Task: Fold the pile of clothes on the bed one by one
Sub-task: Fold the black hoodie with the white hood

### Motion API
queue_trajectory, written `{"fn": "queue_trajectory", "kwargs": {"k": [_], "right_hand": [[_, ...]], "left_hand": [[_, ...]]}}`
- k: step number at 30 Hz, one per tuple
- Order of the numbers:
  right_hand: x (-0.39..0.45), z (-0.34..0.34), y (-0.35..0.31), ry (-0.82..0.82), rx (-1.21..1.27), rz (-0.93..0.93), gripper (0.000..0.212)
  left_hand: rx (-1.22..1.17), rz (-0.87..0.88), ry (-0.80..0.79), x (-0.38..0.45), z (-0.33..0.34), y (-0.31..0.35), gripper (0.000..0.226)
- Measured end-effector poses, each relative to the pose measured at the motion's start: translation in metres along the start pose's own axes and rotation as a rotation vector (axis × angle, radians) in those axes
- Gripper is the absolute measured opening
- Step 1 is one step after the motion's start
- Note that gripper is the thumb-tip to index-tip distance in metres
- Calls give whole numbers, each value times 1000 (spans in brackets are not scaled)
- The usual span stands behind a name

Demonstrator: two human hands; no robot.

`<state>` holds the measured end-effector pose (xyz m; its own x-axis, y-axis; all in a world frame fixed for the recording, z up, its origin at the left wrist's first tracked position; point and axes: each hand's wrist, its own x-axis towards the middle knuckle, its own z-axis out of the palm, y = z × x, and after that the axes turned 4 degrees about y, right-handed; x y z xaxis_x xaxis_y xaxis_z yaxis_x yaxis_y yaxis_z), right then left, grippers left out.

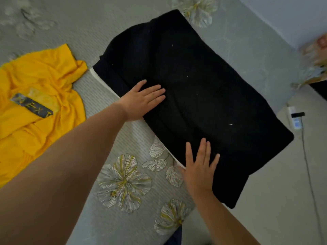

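A black garment (191,96), folded into a long flat rectangle, lies on the bed (123,142), whose grey cover carries a print of white and yellow flowers. The garment's long axis runs diagonally through the head view, from the upper left, away from the person, down to the lower right. Its lower right end overhangs the edge of the bed, above the pale floor (276,200). A thin white edge shows from under its near side.

The left hand (141,99) lies flat on the garment's near long edge, fingers straight and close together, pointing towards the right across the cloth. The right hand (200,165) is also flat, fingers straight and slightly spread, pressing the same near edge further towards the lower right end. Neither hand grips anything.

A yellow shirt (39,106) lies crumpled on the bed, left of the black garment and apart from it, with a dark printed patch on its front. A white power strip (294,119) lies on the floor.
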<state>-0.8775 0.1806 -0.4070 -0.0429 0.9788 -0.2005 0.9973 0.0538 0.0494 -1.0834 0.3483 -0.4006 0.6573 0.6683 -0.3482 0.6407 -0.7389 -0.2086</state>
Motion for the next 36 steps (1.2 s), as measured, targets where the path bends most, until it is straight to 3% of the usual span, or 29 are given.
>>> {"fn": "queue_trajectory", "kwargs": {"k": [4, 7, 9, 12, 14, 19, 28, 36], "right_hand": [[14, -7, 24, 140, 27, -61, 98], [30, -20, 43, 198, 100, -74, 90], [42, -31, 60, 203, 145, -105, 83], [55, -58, 96, 231, 142, -147, 79], [65, -82, 129, 305, 117, -191, 77], [104, -167, 226, 473, 55, -264, 79], [148, -324, 422, 628, -57, -267, 75], [231, -432, 500, 740, -39, -307, 78]], "left_hand": [[-103, -39, -17, 9, -3, 0, 55], [-125, -4, 235, 18, -18, 10, 53], [-182, -36, 250, 23, -37, 15, 51], [-209, -131, -12, 33, -65, 22, 54], [-179, -193, -91, 41, -92, 26, 56], [-100, -296, 55, 82, -205, 39, 60], [-50, -410, 299, 195, -430, 69, 60], [48, -486, 424, 268, -554, 20, 63]]}}
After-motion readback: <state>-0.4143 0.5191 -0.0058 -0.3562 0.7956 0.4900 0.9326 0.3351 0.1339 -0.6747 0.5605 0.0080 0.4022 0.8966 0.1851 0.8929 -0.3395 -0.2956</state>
